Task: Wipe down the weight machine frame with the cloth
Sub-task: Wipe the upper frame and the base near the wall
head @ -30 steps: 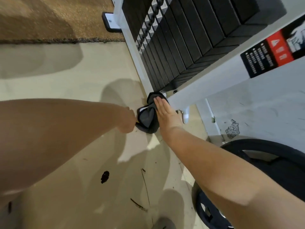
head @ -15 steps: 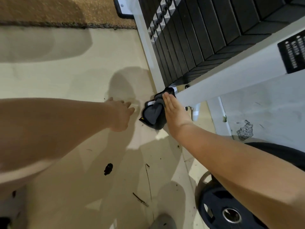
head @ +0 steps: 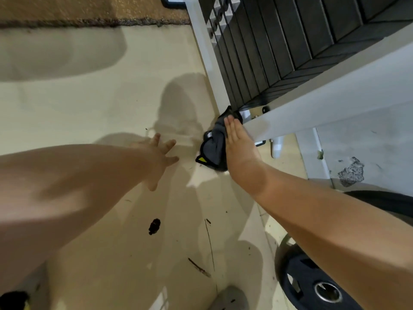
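1. Fingers [head: 232,127] of right hand [head: 241,153]: straight, held together, pressing flat on cloth [head: 214,145].
2. Cloth: dark, bunched against lower end of white weight machine frame [head: 312,113], just below weight stack [head: 279,41].
3. Left hand [head: 157,162]: fingers spread apart, holding nothing, near cloth without contact.

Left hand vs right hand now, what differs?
The left hand holds nothing, while the right hand presses the dark grey cloth against the white metal machine frame. The left hand's fingers are spread; the right hand's lie straight and together. Both are bare and open.
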